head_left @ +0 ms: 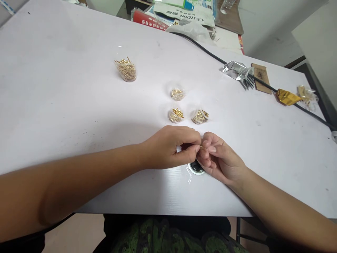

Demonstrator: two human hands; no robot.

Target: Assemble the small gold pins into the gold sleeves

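Near the table's front edge my two hands meet, fingertips nearly touching. My left hand (pixel 175 146) is closed in a pinch, and so is my right hand (pixel 223 156). Between their fingertips a thin gold pin (pixel 202 147) shows, its ends hidden by the fingers. Just beyond the hands stand three small clear cups of tiny gold parts: a back cup (pixel 177 94), a left cup (pixel 176 115) and a right cup (pixel 200 116). Under my right hand, a round black disc with a silver rim (pixel 197 168) is partly covered.
A larger clear cup of long gold pins (pixel 126 70) stands at the back left. A black cable (pixel 210 53) crosses the right side of the white table (pixel 65 88), beside silver foil (pixel 238 72), brown cardboard (pixel 261 79) and gold foil (pixel 288 97). Bags and packets (pixel 184 15) lie beyond.
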